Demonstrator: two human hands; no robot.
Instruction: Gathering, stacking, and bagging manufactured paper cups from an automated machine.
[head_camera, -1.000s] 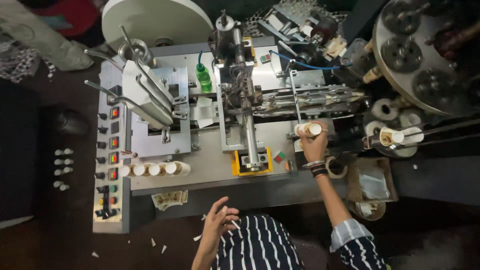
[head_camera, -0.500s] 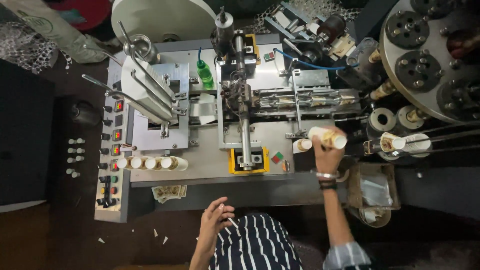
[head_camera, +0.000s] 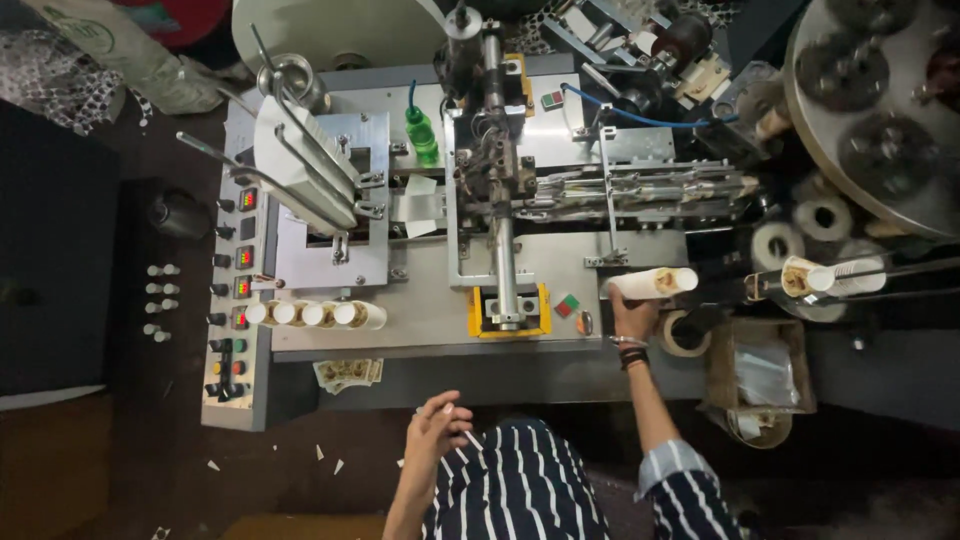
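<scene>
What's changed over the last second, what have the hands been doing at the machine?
The right hand has carried its stack of white paper cups to the right along the front of the machine, toward the cups on the rod; it keeps its grip on them. The left hand stays low by the striped shirt, holding nothing. The row of cups near the button panel has not moved.

a single head-worn view looks almost straight down from well above onto a grey metal machine bed (head_camera: 430, 320); the wearer's striped shirt (head_camera: 520, 490) sits at 6 o'clock, the control panel (head_camera: 235, 300) at 9, a large round disc (head_camera: 880, 110) at 2; no second view.
</scene>
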